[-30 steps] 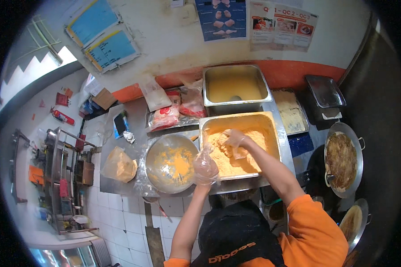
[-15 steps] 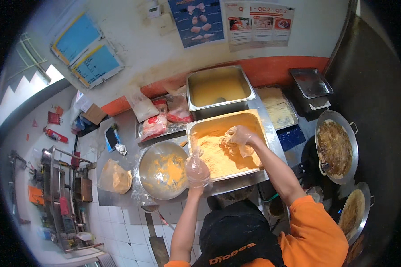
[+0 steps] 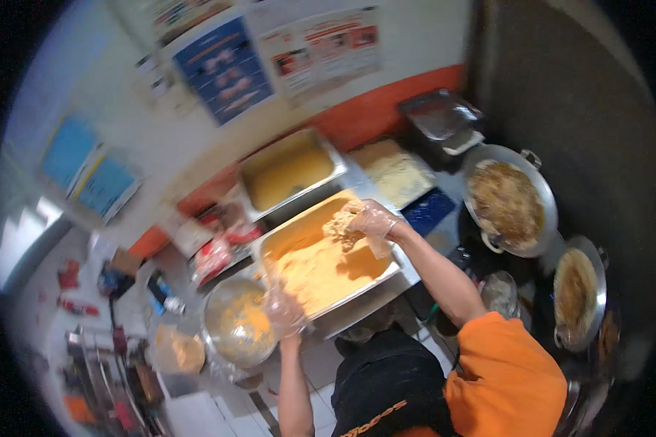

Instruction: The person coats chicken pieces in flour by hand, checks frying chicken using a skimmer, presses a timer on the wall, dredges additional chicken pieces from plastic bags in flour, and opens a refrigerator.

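Note:
My right hand point(image 3: 377, 227), in a see-through plastic glove, is closed around a breaded chicken piece point(image 3: 342, 224) with a rough, crumbly coat. It holds the piece just above the orange-yellow flour point(image 3: 321, 273) in a deep metal tray point(image 3: 357, 302). At the tray's near-left corner is my left hand point(image 3: 284, 309), also gloved, beside a round metal bowl point(image 3: 222, 339) with flour smeared inside. Motion blur smears the left fingers, so their grip does not show.
Behind the flour tray stands a deep metal pan of yellowish liquid point(image 3: 288, 171). A shallow tray of pale flour point(image 3: 393, 175) lies right of it. Two woks of bubbling oil point(image 3: 506, 197) point(image 3: 576, 295) are at the right. Red-and-white plastic packs point(image 3: 211, 255) and a bag of flour point(image 3: 186, 353) sit left.
My right hand has lifted the breaded chicken piece up from the flour. My left hand stays near the tray's left edge. The whole view has swung right and tilted.

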Tool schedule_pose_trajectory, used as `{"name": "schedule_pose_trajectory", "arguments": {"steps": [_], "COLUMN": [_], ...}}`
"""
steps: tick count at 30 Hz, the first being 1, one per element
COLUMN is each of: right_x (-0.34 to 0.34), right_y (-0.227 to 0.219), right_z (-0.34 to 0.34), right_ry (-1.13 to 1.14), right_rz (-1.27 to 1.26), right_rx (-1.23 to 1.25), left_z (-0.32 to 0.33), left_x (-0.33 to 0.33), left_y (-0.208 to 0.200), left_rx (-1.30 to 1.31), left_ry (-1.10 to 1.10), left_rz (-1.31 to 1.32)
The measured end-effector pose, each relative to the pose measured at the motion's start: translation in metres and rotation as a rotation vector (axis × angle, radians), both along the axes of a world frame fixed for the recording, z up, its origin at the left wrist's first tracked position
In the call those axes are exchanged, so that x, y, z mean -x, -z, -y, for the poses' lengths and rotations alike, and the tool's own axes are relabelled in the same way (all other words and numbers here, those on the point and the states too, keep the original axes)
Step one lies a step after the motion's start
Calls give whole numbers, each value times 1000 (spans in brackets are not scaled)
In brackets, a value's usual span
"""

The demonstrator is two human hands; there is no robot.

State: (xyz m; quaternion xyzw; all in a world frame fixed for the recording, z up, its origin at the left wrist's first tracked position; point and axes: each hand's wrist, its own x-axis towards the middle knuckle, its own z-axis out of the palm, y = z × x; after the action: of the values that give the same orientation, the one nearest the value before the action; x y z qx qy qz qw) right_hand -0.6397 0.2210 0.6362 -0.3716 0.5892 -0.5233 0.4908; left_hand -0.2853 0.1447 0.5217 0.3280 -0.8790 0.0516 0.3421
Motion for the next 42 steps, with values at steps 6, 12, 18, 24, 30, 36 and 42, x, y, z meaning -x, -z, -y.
{"name": "schedule_pose_trajectory", "arguments": {"steps": [6,12,18,24,30,36,42], "right_x": [82,142,207,266,301,265,295], "right_y": [-62,-75,19,85,116,98,-16], "right_z": [-185,-448,-731,-739,-918,-839,-700], "right_ry": [289,1012,816,358,1079,1165,1393], "right_rz": [78,-84,-1251,-1035,-970,-951,-1076], "right_rx": [290,147,-1073,-1579,-1541,-1491,-716], "left_z": [27,24,30,43,15,-10,-1], "left_x": [-24,-15,8,-23,29,27,12], "left_y": [37,28,28,11,52,-45,-28], "left_rx": [-29,-103,-116,-47,-425,53,-102], "left_ry": [92,99,152,106,177,30,24], "left_rz": [-38,-25,-28,10,-230,172,-119]}}
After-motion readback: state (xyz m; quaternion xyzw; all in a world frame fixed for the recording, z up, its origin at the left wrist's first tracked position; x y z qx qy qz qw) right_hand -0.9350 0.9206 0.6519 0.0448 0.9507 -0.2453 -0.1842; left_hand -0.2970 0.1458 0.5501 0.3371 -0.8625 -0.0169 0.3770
